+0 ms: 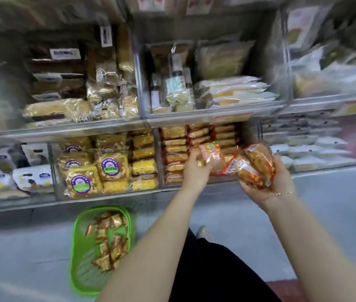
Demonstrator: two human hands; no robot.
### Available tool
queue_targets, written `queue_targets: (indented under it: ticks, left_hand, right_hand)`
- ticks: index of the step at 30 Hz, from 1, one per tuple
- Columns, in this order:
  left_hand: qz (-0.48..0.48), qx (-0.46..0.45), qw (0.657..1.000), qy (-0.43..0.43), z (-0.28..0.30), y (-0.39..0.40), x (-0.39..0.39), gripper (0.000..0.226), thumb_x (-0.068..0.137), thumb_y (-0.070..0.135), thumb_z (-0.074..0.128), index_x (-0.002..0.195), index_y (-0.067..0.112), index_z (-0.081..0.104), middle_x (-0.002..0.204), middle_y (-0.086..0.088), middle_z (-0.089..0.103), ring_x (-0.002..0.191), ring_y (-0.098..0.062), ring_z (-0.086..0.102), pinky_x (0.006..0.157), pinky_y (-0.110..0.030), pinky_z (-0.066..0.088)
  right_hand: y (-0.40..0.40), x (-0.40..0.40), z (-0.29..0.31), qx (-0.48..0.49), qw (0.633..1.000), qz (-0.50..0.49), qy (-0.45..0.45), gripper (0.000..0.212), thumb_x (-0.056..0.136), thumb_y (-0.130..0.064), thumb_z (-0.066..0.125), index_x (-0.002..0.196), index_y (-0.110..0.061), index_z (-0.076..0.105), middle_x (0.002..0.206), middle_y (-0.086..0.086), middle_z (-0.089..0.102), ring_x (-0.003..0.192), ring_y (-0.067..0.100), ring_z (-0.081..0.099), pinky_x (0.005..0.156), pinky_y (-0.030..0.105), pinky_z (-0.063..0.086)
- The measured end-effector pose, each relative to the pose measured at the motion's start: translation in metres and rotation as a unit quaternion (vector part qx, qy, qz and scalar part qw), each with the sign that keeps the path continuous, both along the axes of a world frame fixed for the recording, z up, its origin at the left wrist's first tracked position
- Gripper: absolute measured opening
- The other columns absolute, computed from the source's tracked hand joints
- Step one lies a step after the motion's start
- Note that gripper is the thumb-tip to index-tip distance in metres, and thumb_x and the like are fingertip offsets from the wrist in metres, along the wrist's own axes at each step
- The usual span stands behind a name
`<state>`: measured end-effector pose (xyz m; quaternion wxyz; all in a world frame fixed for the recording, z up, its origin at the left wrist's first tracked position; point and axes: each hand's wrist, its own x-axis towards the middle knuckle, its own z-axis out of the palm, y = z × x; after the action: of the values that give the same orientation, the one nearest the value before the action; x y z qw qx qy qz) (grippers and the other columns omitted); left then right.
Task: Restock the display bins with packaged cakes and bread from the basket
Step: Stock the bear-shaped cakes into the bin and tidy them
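My left hand [196,168] grips a red-and-gold packaged cake [213,156] at the front of a clear lower display bin [201,147] stacked with the same cakes. To its right, my right hand [281,175] holds a bunch of several more red-wrapped cakes [257,168], palm up, just outside that bin. A green plastic basket [79,258] lies on the floor at lower left. Inside it sit several gold-and-red cake packs [110,240].
Neighbouring lower bins hold yellow cakes with purple labels [98,171] and white packs [316,151]. An upper shelf [172,118] carries bagged bread and cakes. Grey floor [336,203] runs below the shelving. My dark trousers and a shoe show beside the basket.
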<state>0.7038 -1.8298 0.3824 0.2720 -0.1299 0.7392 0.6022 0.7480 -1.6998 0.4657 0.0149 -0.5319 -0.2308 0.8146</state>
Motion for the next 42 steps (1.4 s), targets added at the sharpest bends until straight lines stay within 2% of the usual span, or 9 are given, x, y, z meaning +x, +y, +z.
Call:
queue_targets:
  ticks: [6,10,15,22,30,33,35,38,42]
  left_hand:
    - [-0.070,-0.149,0.985,0.054,0.008,-0.013,-0.017,0.038,0.098,0.047,0.044,0.123,0.023,0.060,0.141,-0.009,0.045,0.136,-0.022,0.037,0.103,-0.029,0.029]
    - [-0.124,0.078,0.970,-0.194,0.049,-0.027,-0.018,0.059,0.087,0.076,0.029,0.114,0.030,0.055,0.091,-0.007,0.075,0.087,-0.021,0.073,0.065,-0.027,0.056]
    - [0.003,0.291,0.884,-0.367,0.058,-0.048,-0.029,0.072,0.088,0.069,0.039,0.138,0.017,0.046,0.098,-0.011,0.072,0.076,-0.018,0.071,0.058,-0.023,0.056]
    - [0.055,0.275,0.907,-0.313,0.055,-0.096,-0.047,0.035,0.090,0.032,0.061,0.113,0.005,0.060,0.103,-0.015,0.072,0.087,-0.025,0.071,0.062,-0.029,0.058]
    - [-0.142,0.102,0.983,-0.052,0.067,-0.123,-0.043,0.017,0.078,0.013,0.075,0.090,0.025,0.072,0.118,-0.007,0.064,0.103,-0.026,0.066,0.095,-0.048,0.050]
    - [-0.171,0.066,0.983,-0.015,0.072,-0.128,-0.037,0.023,0.081,0.014,0.074,0.095,0.032,0.073,0.117,-0.001,0.066,0.108,-0.029,0.062,0.098,-0.052,0.047]
    - [-0.154,0.054,0.987,-0.010,0.072,-0.129,-0.034,0.024,0.083,0.009,0.071,0.094,0.030,0.074,0.111,0.001,0.068,0.096,-0.023,0.068,0.089,-0.046,0.054]
    - [-0.106,0.085,0.990,-0.047,0.076,-0.126,-0.028,0.020,0.087,0.003,0.063,0.100,0.016,0.072,0.095,-0.003,0.070,0.077,-0.016,0.070,0.071,-0.034,0.058]
    - [-0.054,0.179,0.976,-0.114,0.083,-0.115,-0.018,0.031,0.098,0.026,0.051,0.113,0.004,0.065,0.097,-0.015,0.069,0.089,-0.025,0.067,0.082,-0.044,0.056]
  right_hand:
    - [-0.003,-0.009,-0.007,0.003,0.998,-0.059,0.010,0.041,0.089,-0.045,0.056,0.123,-0.021,0.059,0.118,0.006,0.066,0.106,0.026,0.063,0.080,0.044,0.053]
    - [-0.024,-0.011,-0.007,0.069,0.996,0.011,0.063,0.024,0.090,-0.040,0.057,0.081,-0.027,0.075,0.096,0.003,0.074,0.097,0.021,0.067,0.087,0.042,0.052]
    - [-0.033,-0.006,-0.015,0.077,0.964,0.190,0.168,0.045,0.090,-0.037,0.056,0.129,-0.013,0.055,0.128,0.018,0.058,0.112,0.028,0.057,0.096,0.038,0.046]
    - [-0.019,0.001,-0.019,0.043,0.978,0.134,0.151,0.039,0.079,-0.033,0.067,0.115,-0.018,0.063,0.118,0.009,0.067,0.106,0.022,0.065,0.085,0.035,0.053]
    - [-0.025,0.002,-0.006,0.010,0.974,0.143,0.174,0.037,0.071,-0.008,0.056,0.107,-0.006,0.055,0.109,0.016,0.062,0.104,0.031,0.060,0.087,0.043,0.052]
    - [-0.044,0.002,0.002,0.149,0.964,0.134,0.173,0.030,0.075,0.005,0.051,0.103,-0.002,0.056,0.101,0.021,0.062,0.097,0.036,0.062,0.089,0.049,0.051]
    - [-0.065,0.005,0.008,0.382,0.901,0.156,0.134,0.037,0.073,0.006,0.059,0.105,-0.012,0.059,0.101,0.020,0.063,0.094,0.035,0.063,0.087,0.043,0.053]
    - [-0.099,0.016,0.009,0.650,0.698,0.263,0.146,0.046,0.067,0.005,0.062,0.108,-0.013,0.054,0.100,0.008,0.052,0.090,0.016,0.052,0.080,0.015,0.044]
    - [-0.120,0.020,0.010,0.680,0.607,0.371,0.176,0.035,0.068,0.002,0.069,0.103,-0.001,0.062,0.103,0.010,0.050,0.094,0.021,0.050,0.079,0.015,0.042]
